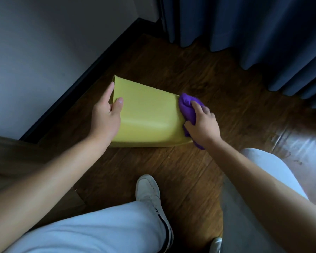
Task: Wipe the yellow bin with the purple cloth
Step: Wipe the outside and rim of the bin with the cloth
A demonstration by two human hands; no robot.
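There was one yellow bin (146, 114), one purple cloth (187, 108), and two hands: a left hand (106, 115) and a right hand (202, 125). Two white shoes showed, one (150, 196) plainly, the other (215, 244) perhaps only a toe. One blue curtain (254, 33) hung behind.

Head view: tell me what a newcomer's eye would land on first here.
The yellow bin stands out, lying on its side on the dark wooden floor near the wall. The left hand grips its rim while the right hand presses the bunched purple cloth against its base end. A white shoe sits below, between the person's knees.
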